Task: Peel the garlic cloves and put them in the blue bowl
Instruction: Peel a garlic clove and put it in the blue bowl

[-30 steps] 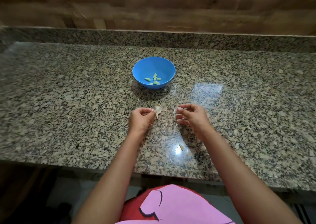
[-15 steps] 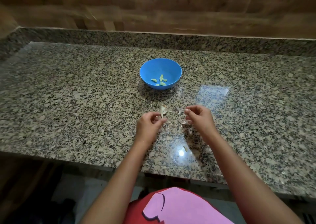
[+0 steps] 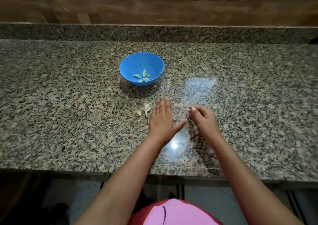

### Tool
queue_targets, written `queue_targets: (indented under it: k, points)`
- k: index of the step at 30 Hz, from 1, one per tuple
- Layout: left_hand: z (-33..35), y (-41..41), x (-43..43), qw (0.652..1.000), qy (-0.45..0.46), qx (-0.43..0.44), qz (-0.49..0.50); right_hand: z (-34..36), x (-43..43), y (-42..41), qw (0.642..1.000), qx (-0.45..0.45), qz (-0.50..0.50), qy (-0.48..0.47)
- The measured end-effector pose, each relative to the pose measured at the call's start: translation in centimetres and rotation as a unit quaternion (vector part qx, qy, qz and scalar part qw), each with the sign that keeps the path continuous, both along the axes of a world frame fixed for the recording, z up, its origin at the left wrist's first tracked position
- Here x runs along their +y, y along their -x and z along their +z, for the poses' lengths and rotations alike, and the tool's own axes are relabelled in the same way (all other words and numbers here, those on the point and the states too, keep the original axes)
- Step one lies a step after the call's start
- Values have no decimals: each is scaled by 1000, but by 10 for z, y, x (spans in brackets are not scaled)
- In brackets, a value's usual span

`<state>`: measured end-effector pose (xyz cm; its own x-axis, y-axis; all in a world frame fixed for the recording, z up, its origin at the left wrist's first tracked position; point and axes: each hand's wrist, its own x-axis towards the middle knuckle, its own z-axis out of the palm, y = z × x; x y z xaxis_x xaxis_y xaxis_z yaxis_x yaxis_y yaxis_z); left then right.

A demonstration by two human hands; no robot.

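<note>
Both hands sit on the tabletop [image 3: 68,104] on the near side of the blue bowl [image 3: 132,65]. Left hand [image 3: 160,120] lies flat, palm down, fingers straight and together pointing toward the bowl, thumb spread out to the right; it holds nothing. Right hand [image 3: 203,117] is just beside that thumb, its fingers curled in with the tips bunched together; whether they pinch a clove or a scrap of skin cannot be told.

Just left of the left hand's fingers, between that hand and the bowl's near side, lies one garlic piece with papery skin [image 3: 146,107], and touching or nearly touching it on its left, one small loose clove [image 3: 139,113]. So two garlic pieces lie outside the bowl.

The bowl stands upright, one only, well apart from both hands. Inside it, toward its near wall, lie six peeled cloves [image 3: 144,76], pale yellow-green, as well as can be counted.

Left and right of the bowl the speckled granite runs wide to the picture's edges. Behind the bowl a low granite upstand [image 3: 223,34] closes the surface, with a wooden wall [image 3: 172,3] above it. Nearer than the hands, the front edge [image 3: 86,169] runs straight across, and both forearms cross over it.
</note>
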<state>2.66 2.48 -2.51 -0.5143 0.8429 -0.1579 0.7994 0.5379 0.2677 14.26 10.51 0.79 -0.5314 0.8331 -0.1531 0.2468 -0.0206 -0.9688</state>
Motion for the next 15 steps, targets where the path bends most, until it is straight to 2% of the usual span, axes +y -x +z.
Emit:
queue_targets:
  k: [5, 9, 15]
  points:
    - [3, -8, -12, 997, -74, -26, -17, -1, 4, -3, 999, -19, 22, -23]
    - [6, -21, -34, 996, -69, -25, -40, -2, 2, -2, 996, -53, 56, -43]
    - [5, -21, -39, 985, -171, -11, -15, -3, -5, -1, 979, -113, 126, -115]
